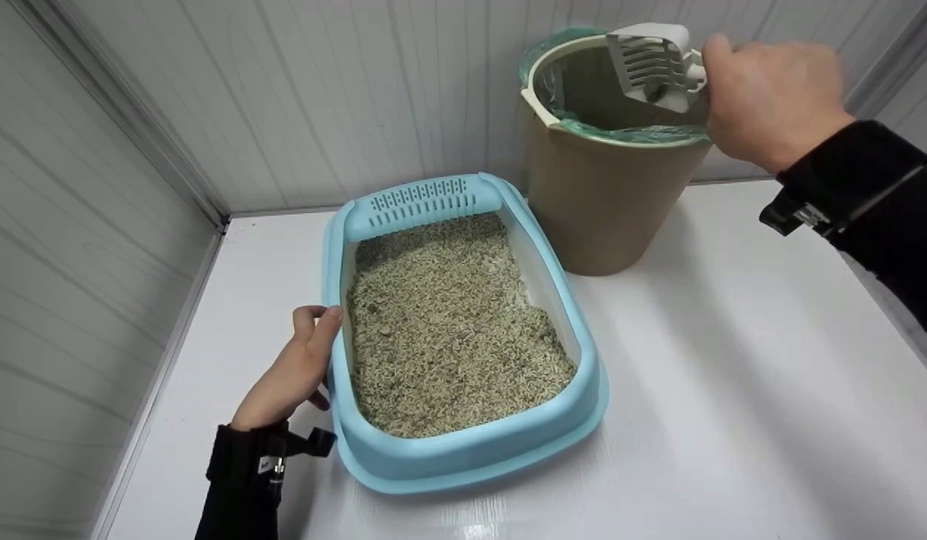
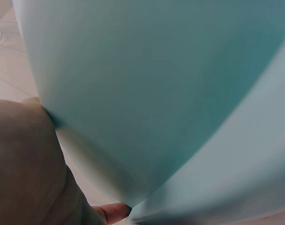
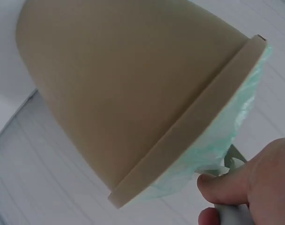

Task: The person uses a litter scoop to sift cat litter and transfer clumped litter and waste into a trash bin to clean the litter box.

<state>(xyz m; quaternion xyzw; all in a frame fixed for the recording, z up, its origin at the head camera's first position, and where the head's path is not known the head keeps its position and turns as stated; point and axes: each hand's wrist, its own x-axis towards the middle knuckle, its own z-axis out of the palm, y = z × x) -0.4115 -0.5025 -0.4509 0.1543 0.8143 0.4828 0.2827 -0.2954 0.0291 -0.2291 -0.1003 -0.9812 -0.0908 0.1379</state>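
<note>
A light blue litter box (image 1: pixel 463 454) holds grey-beige litter (image 1: pixel 456 337), with a pale bare patch along its right wall. My left hand (image 1: pixel 298 367) grips the box's left side, thumb at the rim and other fingers lower down. The box wall (image 2: pixel 147 84) fills most of the left wrist view. My right hand (image 1: pixel 778 97) holds a white slotted litter scoop (image 1: pixel 651 31) by its handle, over the mouth of a brown trash bin (image 1: pixel 598 202). The scoop is tilted, with a small dark bit in it. In the right wrist view, the bin hides most of the scoop.
A green bag (image 3: pixel 217 140) lines the bin and folds over its rim. The bin stands behind the box's right back corner. Both rest on a white table (image 1: pixel 718 390), close to a white panelled wall (image 1: pixel 343 97). Another wall (image 1: pixel 81 262) runs along the left.
</note>
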